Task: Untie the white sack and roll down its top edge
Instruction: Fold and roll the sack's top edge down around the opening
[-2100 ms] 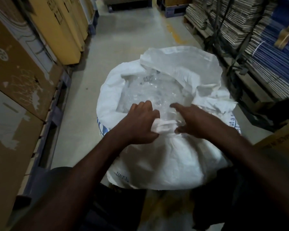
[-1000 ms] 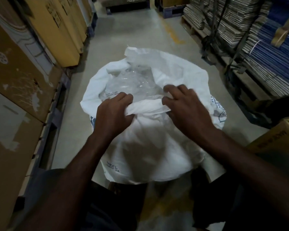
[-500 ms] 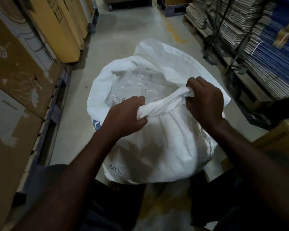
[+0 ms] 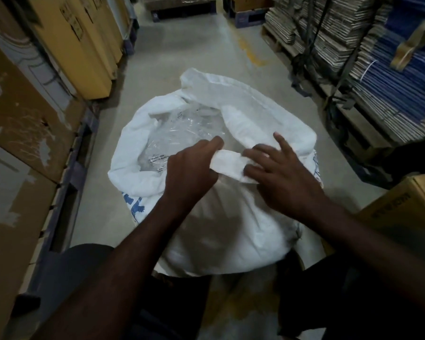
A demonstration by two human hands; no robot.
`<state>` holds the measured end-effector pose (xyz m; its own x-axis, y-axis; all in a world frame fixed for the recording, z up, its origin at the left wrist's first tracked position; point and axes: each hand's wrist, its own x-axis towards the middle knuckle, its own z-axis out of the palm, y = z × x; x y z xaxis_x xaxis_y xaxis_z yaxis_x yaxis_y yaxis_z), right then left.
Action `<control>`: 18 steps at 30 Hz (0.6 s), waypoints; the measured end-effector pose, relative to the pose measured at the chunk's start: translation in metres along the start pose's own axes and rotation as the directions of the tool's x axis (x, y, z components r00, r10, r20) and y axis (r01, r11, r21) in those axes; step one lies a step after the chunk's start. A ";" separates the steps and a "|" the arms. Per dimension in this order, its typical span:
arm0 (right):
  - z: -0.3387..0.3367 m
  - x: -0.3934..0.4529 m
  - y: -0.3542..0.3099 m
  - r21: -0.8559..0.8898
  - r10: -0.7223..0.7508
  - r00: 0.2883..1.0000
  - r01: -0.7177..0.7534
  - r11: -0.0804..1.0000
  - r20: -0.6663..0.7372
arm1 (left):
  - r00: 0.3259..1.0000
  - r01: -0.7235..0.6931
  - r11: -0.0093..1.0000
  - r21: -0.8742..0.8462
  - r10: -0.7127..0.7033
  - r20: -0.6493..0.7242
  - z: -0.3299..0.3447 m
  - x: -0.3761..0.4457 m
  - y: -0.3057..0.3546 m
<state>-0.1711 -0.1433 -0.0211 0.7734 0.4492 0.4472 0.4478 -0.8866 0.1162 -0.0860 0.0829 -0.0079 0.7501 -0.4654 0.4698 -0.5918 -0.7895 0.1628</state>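
Note:
A large white woven sack (image 4: 226, 224) with blue print stands open on the floor in front of me. Clear plastic packaging (image 4: 182, 138) fills its mouth. The near rim is rolled into a thick white band (image 4: 230, 164). My left hand (image 4: 189, 174) is closed around the left end of that band. My right hand (image 4: 280, 176) lies on the right end, fingers spread and pressing the fold down. The far rim (image 4: 233, 89) stands up loosely and is folded over at the right.
Brown and yellow cardboard cartons (image 4: 66, 47) on blue pallets line the left of the aisle. Stacks of flattened cardboard (image 4: 368, 60) on pallets line the right. A brown box (image 4: 407, 204) sits near my right arm. Concrete floor (image 4: 189, 47) runs ahead beyond the sack.
My hands came closer together on the near rim. The right hand dropped from a raised closed grip to flat, spread fingers on the rolled band. The band looks flatter and wider.

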 end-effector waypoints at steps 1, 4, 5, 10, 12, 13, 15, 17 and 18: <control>0.001 -0.006 -0.005 0.047 -0.002 0.995 -0.003 0.999 0.104 | 1.000 -0.007 0.999 0.044 0.007 0.007 0.002 0.000 -0.003; 0.003 -0.009 -0.020 0.268 0.095 0.959 -0.168 0.949 0.266 | 0.998 -0.034 0.993 0.111 0.027 0.064 0.011 -0.001 -0.011; 0.002 -0.003 -0.022 0.311 0.160 0.954 -0.238 0.920 0.255 | 0.996 -0.042 0.994 0.101 0.034 0.079 0.014 -0.002 -0.013; 0.000 0.020 -0.013 0.182 0.275 0.912 -0.340 0.923 0.305 | 0.980 -0.129 0.981 0.143 0.104 0.168 0.023 -0.010 -0.002; 0.004 0.025 -0.012 0.181 0.229 0.913 -0.302 0.936 0.338 | 0.974 -0.151 0.971 0.188 0.113 0.198 0.021 -0.014 -0.003; 0.006 0.027 -0.011 0.177 0.213 0.916 -0.285 0.942 0.341 | 0.971 -0.153 0.973 0.174 0.115 0.208 0.019 -0.015 -0.003; 0.010 0.031 -0.007 0.146 0.190 0.928 -0.247 0.958 0.321 | 0.959 -0.146 0.988 0.059 0.127 0.252 0.015 -0.016 -0.004; 0.008 0.033 0.000 0.086 0.180 0.949 -0.208 0.974 0.257 | 0.926 -0.121 0.984 -0.129 0.159 0.344 0.008 -0.017 -0.003; 0.007 0.032 0.004 0.061 0.175 0.964 -0.191 0.980 0.200 | 0.900 -0.094 0.974 -0.206 0.172 0.400 0.003 -0.018 -0.002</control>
<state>-0.1412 -0.1315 -0.0127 0.9138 0.2995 0.2742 0.3182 -0.9477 -0.0253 -0.0976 0.0912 -0.0194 0.6919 -0.7145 0.1039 -0.7077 -0.6426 0.2935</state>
